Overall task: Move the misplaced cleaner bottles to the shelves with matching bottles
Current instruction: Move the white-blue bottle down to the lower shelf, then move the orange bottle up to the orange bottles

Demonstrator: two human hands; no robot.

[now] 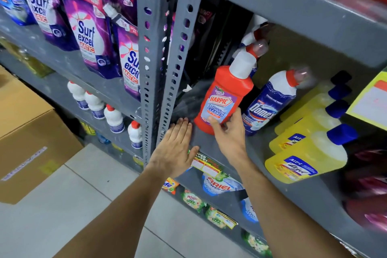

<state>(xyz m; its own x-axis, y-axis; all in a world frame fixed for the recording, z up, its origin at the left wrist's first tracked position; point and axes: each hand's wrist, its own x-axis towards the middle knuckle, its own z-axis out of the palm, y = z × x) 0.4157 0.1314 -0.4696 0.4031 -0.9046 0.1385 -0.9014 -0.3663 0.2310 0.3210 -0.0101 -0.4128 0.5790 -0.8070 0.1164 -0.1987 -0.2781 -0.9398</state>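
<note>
A red Harpic bathroom cleaner bottle (225,98) with a white neck stands on the grey shelf (209,144), close to the shelf's left end. My right hand (227,132) touches its lower front, thumb on the label and fingers curled at its right side. Flat on the shelf edge just left of the bottle lies my left hand (176,148), fingers together, holding nothing. A blue and white Domex bottle (270,102) stands right of the Harpic, with another such bottle partly hidden behind. Several yellow Lizol bottles (303,153) with blue caps stand further right.
A perforated grey upright post (165,58) rises just left of my hands. Purple Surf Excel pouches (90,33) fill the left rack, with small white bottles (113,117) below. Cardboard boxes (27,136) sit on the tiled floor. Detergent packs (217,184) hang under the shelf.
</note>
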